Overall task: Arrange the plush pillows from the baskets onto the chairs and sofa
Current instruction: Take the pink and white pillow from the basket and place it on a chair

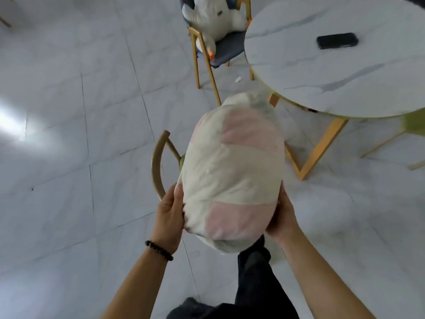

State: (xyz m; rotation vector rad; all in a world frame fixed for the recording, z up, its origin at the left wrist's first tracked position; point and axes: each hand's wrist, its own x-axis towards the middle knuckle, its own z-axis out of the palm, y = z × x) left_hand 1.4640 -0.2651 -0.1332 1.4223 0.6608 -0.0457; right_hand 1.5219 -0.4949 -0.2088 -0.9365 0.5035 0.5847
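Note:
A large cream and pink plush pillow (232, 176) fills the middle of the view, held between both hands. My left hand (169, 217) grips its left lower side and my right hand (282, 217) grips its right lower side. Under the pillow stands a chair (158, 166) with a curved wooden back; its seat is hidden by the pillow. At the top, a white goose plush (211, 17) with orange feet lies on a blue-seated chair (230, 48) with yellow legs.
A round white marble table (333, 72) with yellow legs stands at the right, a black phone (337, 40) on it. A green chair (414, 125) shows at the right edge. The floor is pale marble tile, with a paper scrap (238, 79).

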